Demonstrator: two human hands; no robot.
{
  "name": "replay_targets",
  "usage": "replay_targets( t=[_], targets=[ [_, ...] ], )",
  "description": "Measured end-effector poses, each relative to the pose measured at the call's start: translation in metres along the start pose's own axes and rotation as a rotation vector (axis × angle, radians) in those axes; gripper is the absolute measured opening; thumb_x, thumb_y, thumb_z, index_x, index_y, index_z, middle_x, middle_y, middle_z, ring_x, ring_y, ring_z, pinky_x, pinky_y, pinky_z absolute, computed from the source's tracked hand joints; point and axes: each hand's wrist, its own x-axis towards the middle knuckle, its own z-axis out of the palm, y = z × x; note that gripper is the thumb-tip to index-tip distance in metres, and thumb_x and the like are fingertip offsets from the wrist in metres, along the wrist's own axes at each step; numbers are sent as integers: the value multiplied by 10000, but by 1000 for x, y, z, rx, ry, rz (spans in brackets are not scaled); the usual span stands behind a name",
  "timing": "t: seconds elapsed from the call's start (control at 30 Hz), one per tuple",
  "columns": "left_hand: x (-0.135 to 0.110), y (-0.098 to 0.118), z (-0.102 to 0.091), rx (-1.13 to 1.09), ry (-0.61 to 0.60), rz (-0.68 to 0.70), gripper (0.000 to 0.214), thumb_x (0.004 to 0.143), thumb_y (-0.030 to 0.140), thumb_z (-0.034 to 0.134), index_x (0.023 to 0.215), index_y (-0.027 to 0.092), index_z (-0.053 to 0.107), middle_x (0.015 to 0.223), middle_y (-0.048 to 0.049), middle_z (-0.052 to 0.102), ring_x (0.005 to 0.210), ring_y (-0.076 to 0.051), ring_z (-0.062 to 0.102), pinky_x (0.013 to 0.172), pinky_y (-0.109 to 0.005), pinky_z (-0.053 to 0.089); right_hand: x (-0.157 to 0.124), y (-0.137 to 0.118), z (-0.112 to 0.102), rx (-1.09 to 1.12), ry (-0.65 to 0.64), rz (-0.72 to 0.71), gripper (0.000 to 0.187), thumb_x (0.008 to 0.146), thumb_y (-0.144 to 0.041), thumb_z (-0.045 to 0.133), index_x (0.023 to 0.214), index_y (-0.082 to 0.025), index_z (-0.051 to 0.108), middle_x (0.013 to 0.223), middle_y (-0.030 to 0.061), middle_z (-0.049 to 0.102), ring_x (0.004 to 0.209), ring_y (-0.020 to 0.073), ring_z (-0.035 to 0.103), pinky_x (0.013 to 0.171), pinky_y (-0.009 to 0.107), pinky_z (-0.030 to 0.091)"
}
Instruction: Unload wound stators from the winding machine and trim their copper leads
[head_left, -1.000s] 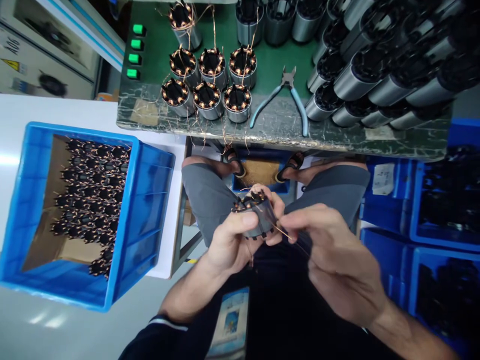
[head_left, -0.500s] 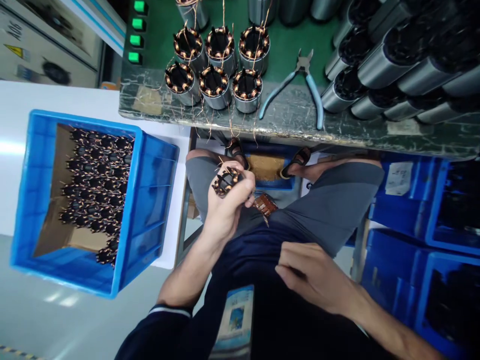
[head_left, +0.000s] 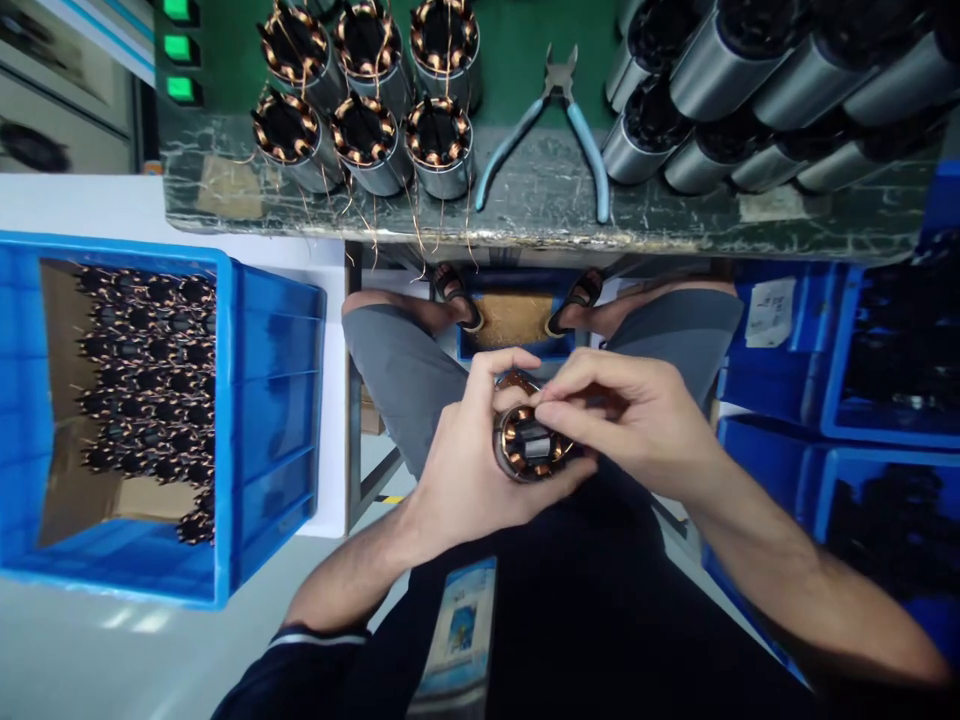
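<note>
My left hand [head_left: 469, 460] is wrapped round a motor stator [head_left: 535, 446] above my lap. Copper coils ring the stator's upturned open end, with dark slots inside. From the right, my right hand [head_left: 641, 420] reaches over with thumb and forefinger pinched together at the stator's upper rim. Whatever lies between those fingertips is too small to make out. Beyond my left fingers, a reddish-brown piece [head_left: 517, 382] shows in part.
Several wound stators in metal sleeves [head_left: 442, 180] stand on the green bench [head_left: 517, 150], loose wires over its edge. Open cutting pliers [head_left: 559, 85] lie beside them, then metal cylinders [head_left: 637, 150]. A blue crate [head_left: 274, 390] of wound parts is left; blue bins [head_left: 795, 400] are right.
My left hand has moved right with the stator and turned it. My right hand has come up from my lap to the stator's rim. The view has shifted too.
</note>
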Motion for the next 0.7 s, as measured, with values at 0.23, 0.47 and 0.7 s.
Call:
replay_targets(
  t=[0.23, 0.47, 0.7],
  targets=[
    [-5, -9, 6, 63, 134, 122, 731, 853, 259, 951, 1364, 311, 430, 926, 66, 775, 750, -142, 757, 739, -291, 594, -21, 9, 9, -41, 166, -1, 72, 1106, -273, 720, 1034, -272, 711, 902, -39, 755, 679, 106, 689, 615, 237, 541],
    [-2, -2, 4, 61, -137, 63, 1210, 828, 216, 952, 1774, 321, 204, 1107, -7, 831, 984, -230, 841, 883, -372, 656, -10, 12, -4, 15, -41, -176, 205, 933, -292, 954, 1098, -301, 833, 1039, -1, 725, 859, 150, 689, 728, 289, 567],
    [-6, -5, 11, -21, 4, 98, 1102, 834, 174, 904, 1726, 311, 271, 874, 77, 732, 737, -143, 741, 718, -283, 568, -21, 14, 4, 220, 208, -76, 54, 1077, -321, 784, 1041, -284, 769, 986, 10, 749, 834, 163, 690, 735, 311, 580]
  ],
)
